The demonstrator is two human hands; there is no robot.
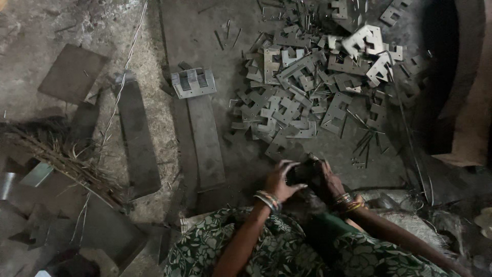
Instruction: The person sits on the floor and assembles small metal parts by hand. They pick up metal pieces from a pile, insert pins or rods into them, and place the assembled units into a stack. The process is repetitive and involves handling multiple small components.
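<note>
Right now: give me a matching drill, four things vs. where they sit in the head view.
Things:
1. Stamped plates pile
2. Small neat stack
3. Straw bundle
4. Hands: left hand, right hand

Places:
A. Left edge, on the floor
B. Bottom centre, closed around a dark part
C. Upper right, spread loosely
D. Top end of a long flat strip

Pairs: 1-C, 2-D, 3-A, 4-B

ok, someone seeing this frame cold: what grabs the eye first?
The big heap of flat stamped metal plates on the floor at upper centre-right, a few catching the light. Next, both hands low in the middle, the left hand and right hand closed around a dark stack of pieces. A small neat plate stack sits apart, left of the heap.
</note>
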